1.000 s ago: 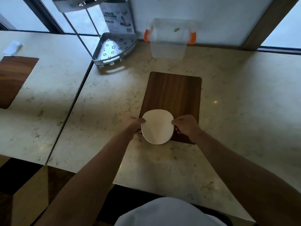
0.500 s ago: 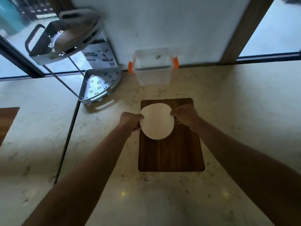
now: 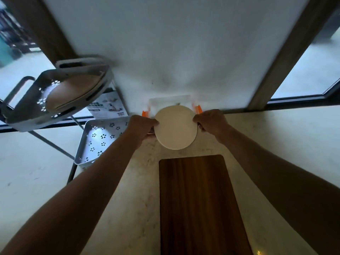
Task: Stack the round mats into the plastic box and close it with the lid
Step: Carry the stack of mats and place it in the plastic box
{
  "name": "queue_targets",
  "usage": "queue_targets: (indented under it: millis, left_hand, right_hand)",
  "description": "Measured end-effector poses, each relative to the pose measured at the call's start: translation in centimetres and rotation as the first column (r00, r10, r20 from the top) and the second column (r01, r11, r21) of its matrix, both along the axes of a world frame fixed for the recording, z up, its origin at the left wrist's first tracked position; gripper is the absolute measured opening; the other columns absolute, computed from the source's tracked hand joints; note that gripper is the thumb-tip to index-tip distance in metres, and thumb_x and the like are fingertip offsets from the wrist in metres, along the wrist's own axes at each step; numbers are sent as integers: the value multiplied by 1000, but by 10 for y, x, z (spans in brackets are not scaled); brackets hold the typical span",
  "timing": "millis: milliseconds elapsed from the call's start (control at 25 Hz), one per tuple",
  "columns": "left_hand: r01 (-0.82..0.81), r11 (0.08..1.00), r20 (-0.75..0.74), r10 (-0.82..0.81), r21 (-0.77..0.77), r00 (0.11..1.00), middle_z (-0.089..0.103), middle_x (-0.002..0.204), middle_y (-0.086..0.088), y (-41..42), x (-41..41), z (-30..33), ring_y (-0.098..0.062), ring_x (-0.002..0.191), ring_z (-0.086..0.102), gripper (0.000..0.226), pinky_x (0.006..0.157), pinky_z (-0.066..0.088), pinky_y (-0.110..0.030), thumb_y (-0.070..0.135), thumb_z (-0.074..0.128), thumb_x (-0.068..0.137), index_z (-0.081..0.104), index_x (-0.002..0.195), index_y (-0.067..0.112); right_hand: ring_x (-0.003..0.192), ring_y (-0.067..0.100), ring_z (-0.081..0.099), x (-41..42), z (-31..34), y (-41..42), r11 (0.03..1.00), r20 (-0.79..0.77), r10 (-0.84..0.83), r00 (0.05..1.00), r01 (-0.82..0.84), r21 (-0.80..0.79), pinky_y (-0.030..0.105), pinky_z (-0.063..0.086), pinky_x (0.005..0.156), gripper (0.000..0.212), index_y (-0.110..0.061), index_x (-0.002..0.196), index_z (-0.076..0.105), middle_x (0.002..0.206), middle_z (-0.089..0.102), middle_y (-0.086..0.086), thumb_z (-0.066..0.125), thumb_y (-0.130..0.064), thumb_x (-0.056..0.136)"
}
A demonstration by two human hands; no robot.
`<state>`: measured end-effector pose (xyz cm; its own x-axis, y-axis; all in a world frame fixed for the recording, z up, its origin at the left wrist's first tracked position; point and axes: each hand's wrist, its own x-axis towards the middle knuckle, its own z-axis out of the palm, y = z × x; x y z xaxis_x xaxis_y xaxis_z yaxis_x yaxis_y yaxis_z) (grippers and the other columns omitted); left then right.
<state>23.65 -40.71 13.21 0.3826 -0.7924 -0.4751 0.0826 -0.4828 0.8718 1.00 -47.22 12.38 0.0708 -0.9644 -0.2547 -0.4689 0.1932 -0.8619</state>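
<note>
Up against the white wall (image 3: 184, 43) at the back of the marble counter (image 3: 276, 144), from the head cam: clear plastic box (image 3: 170, 101) with orange latches (image 3: 144, 113) on both sides, mostly hidden behind the round mats (image 3: 175, 127). Held up flat-ish in front of the box, pale cream, looks like a small stack since a second edge peeks out on the right side, though can't tell how many. Left hand (image 3: 141, 127) pinching the left rim, thumb on top, fingers underneath. Right hand (image 3: 211, 122) clamped on the right rim the same way. So both closed on the mats, nothing loose. Can't tell if a lid sits on the box, too blurry and covered. Nearer the camera, dark wooden board (image 3: 198, 203) lying flat on the counter, bare. Off to the left, grey corner rack (image 3: 55, 100) with flower-shaped holes, lower tier just beside the left wrist, upper tier holding something round and tan. Printed leaflet (image 3: 108, 107) standing behind the rack.
</note>
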Motion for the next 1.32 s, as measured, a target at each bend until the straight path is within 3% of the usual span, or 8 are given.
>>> queue_targets:
  millis: [240,360,560,680,800,920,1080,1320]
  left_hand:
    - [26,999,72,-24,-21,997,69,85,-23,-62,27,13,-30,69,70,11,49,59,-32,-10,71,77,65,87,-9]
    - [14,999,129,-8,-50,992,70,94,-29,-87,37,10,-38,80,71,18,58,61,-36,-13,71,75,67,92,-13]
    - [57,995,360,-23,-84,933,74,91,-23,-113,50,-12,-36,82,72,20,79,60,-44,-5,76,74,74,94,-3]
    - [134,989,579,-69,-70,812,77,87,-8,-120,53,-35,-22,78,70,17,78,56,-32,6,77,74,78,90,12]
    - [158,986,681,-76,-59,728,78,88,-1,-125,50,-52,-14,74,66,16,71,49,-22,12,76,75,79,89,19]
    - [186,982,746,-112,-16,656,78,92,-1,-130,49,-68,-21,86,69,16,83,53,-33,17,75,76,79,90,23]
    - [208,978,838,-123,11,532,77,95,0,-135,48,-82,-25,91,69,14,88,53,-44,22,72,80,78,92,24]
    - [244,953,967,-217,181,130,72,98,-1,-138,39,-93,-25,95,60,17,83,35,-39,23,64,85,68,101,21]
  right_hand:
    - [59,22,63,27,6,-69,993,-41,62,997,-66,-101,39,55,71,15,-5,67,73,59,69,9,68,-17,75]
    - [72,14,64,34,2,-99,976,-44,94,995,-101,-194,26,49,71,4,-19,74,76,68,69,-7,73,-20,76]
    - [70,2,62,40,-16,-132,871,-240,183,953,-270,-410,3,39,64,14,-19,90,77,77,70,-8,76,-21,76]
    - [70,-1,64,35,-39,-135,817,-284,228,931,-341,-465,-4,38,68,16,-19,88,75,79,73,-8,79,-16,73]
    - [74,4,66,32,-56,-136,803,-327,230,917,-369,-468,3,42,73,14,-16,91,75,85,77,-4,78,-16,77]
    - [79,13,70,33,-66,-137,816,-346,226,911,-371,-444,30,56,81,14,-15,93,75,88,77,-2,76,-18,80]
    - [85,23,70,37,-73,-137,845,-415,209,886,-377,-380,39,57,80,19,-17,98,74,92,77,2,75,-25,81]
    - [84,31,67,44,-76,-134,852,-608,148,780,-413,-321,37,56,72,16,-22,98,72,92,74,6,69,-30,85]
